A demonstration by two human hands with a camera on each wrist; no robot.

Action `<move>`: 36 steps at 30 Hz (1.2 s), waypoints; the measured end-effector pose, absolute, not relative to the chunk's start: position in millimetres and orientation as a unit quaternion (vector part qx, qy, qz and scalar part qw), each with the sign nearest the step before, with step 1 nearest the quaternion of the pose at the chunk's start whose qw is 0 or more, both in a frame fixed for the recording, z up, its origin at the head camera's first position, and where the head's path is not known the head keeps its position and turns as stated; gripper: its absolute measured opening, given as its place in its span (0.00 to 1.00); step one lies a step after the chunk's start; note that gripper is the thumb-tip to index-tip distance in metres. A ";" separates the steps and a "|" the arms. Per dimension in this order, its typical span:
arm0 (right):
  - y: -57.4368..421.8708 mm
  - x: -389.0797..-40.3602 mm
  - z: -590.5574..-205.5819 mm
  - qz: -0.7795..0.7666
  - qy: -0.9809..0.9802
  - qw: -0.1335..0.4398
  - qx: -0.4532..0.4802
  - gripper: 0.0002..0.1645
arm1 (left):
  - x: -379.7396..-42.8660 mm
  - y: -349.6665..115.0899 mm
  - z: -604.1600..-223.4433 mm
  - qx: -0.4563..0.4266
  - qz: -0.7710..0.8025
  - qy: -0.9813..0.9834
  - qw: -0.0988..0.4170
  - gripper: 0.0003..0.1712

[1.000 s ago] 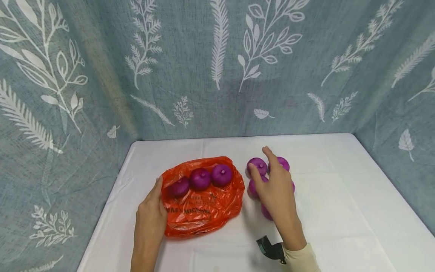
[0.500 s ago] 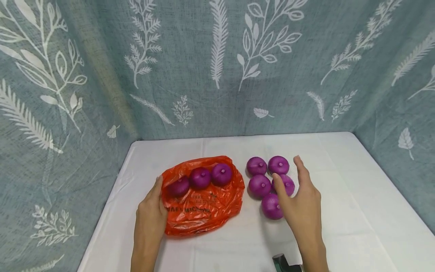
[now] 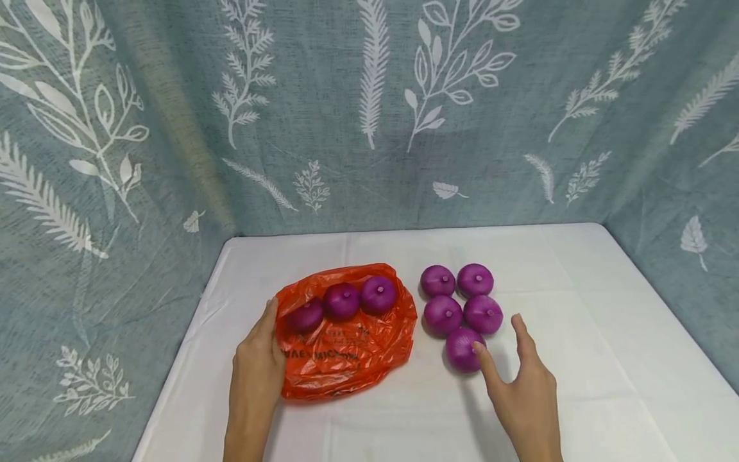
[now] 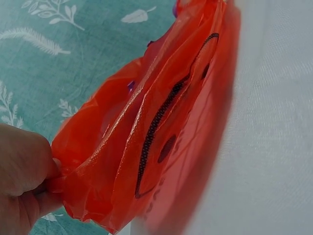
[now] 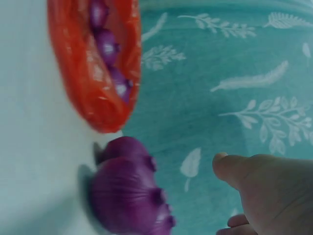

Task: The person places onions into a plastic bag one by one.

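Observation:
An orange-red plastic bag (image 3: 346, 350) lies on the table with its mouth spread and three purple onions (image 3: 342, 301) inside. My left hand (image 3: 256, 359) pinches the bag's left edge; the left wrist view shows the thumb and fingers (image 4: 41, 196) on the crumpled plastic. Several more onions (image 3: 442, 314) sit in a group to the right of the bag. Nearest me in that group is one onion (image 3: 464, 350), and the thumb of my right hand (image 3: 525, 385) overlaps its right side in the head view. The right hand is spread and holds nothing.
A white cloth covers the table (image 3: 583, 359). A blue-green curtain (image 3: 392, 186) with white leaf prints hangs behind it and along both sides.
My right hand has moved from over the group of onions to the right and back toward me, uncovering them. The left hand and the bag have stayed in place.

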State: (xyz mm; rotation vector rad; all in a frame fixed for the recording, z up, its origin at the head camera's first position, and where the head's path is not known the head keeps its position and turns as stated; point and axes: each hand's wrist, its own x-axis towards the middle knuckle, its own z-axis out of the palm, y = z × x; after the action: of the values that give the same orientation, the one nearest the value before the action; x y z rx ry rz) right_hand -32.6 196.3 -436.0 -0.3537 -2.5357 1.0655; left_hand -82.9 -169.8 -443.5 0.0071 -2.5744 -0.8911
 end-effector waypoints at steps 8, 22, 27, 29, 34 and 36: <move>185.9 -30.7 -457.7 0.363 -0.911 0.160 -0.112 0.53 | -81.5 -170.0 -445.3 0.003 -0.316 -0.926 0.206 0.35; 171.7 -38.7 -469.3 0.349 -0.924 0.126 -0.093 0.56 | -82.5 -170.6 -444.0 0.003 -0.321 -0.925 0.205 0.36; 167.4 -39.3 -469.4 0.344 -0.925 0.129 -0.091 0.57 | -83.0 -170.1 -443.7 0.002 -0.325 -0.924 0.203 0.36; 166.1 -38.9 -470.1 0.343 -0.926 0.129 -0.090 0.57 | -82.8 -169.8 -443.5 0.001 -0.325 -0.924 0.203 0.36; 164.3 -39.2 -472.5 0.338 -0.927 0.136 -0.089 0.55 | -82.4 -169.8 -442.8 0.000 -0.319 -0.925 0.207 0.35; 164.5 -40.0 -472.9 0.334 -0.928 0.142 -0.087 0.54 | -82.6 -169.9 -442.8 -0.001 -0.320 -0.924 0.209 0.35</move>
State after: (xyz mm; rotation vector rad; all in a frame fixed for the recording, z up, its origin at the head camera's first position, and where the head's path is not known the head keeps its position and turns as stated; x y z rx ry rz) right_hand -40.0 164.5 -472.9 -0.2513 -2.6778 0.9643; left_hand -82.6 -169.9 -442.8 -0.0029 -2.5713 -0.8894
